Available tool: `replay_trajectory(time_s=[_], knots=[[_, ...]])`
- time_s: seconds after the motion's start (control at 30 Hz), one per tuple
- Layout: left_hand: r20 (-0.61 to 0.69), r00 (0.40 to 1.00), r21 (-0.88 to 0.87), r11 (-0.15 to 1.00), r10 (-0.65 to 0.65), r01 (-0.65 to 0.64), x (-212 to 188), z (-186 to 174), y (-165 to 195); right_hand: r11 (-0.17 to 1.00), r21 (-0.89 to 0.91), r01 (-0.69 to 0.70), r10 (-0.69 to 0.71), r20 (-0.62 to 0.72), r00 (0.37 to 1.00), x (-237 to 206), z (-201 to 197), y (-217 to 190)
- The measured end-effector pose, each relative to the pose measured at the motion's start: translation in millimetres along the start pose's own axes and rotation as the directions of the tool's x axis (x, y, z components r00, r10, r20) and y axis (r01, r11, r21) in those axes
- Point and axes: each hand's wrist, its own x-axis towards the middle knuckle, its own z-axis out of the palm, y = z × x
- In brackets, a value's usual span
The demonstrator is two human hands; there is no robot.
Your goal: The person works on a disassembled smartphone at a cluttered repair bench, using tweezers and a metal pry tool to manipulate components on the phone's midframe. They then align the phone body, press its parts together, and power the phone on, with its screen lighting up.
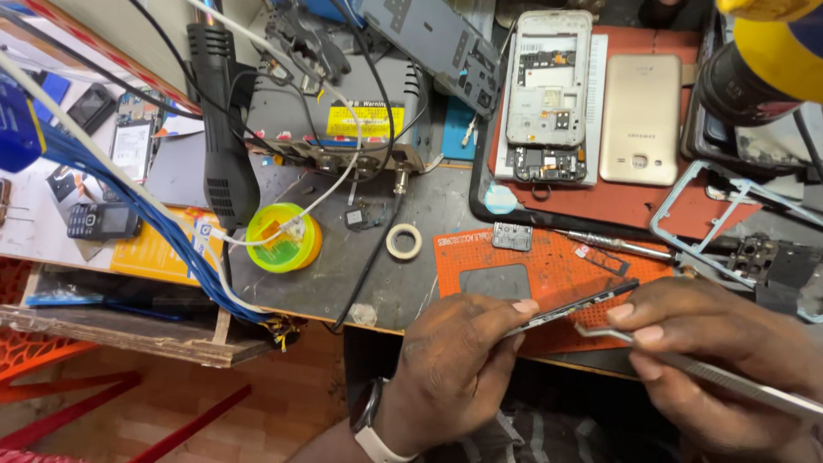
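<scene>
Left hand has a pinch grip on a thin phone board, edge-on, held just above the orange mat at the table's front. Right hand is clamped on tweezers, tips touching the board. Imo go slow w/ steady tips. Count: 1 board, 1 tweezers, 1 tape roll.

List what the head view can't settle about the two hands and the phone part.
- Right hand: wrist cut off by the right edge; tweezers run out of frame too.
- Tweezer tip: where it meets the thin phone part, contact is too small to tell.
- Phone part: seen edge-on, its near end hidden under the left hand.
- Yellow tool: blurred, cut by the top edge.
</scene>
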Motion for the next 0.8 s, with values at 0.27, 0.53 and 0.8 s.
replay_trajectory(time_s=[0.27,0.53,0.8], knots=[[0.013,1.000,0.069,0.997,0.021,-0.022,6,-6,-1,0.982,-0.012,-0.188,0.187,-0.032,0.982,11,3,-14],[0.053,0.995,0.192,0.977,0.086,-0.094,7,-10,5,0.958,-0.284,0.025,0.032,0.196,0.980,24,-11,-8],[0.004,0.996,0.272,0.959,0.084,-0.082,9,-5,15,0.996,0.000,0.094,-0.085,0.433,0.897,68,-39,-1]])
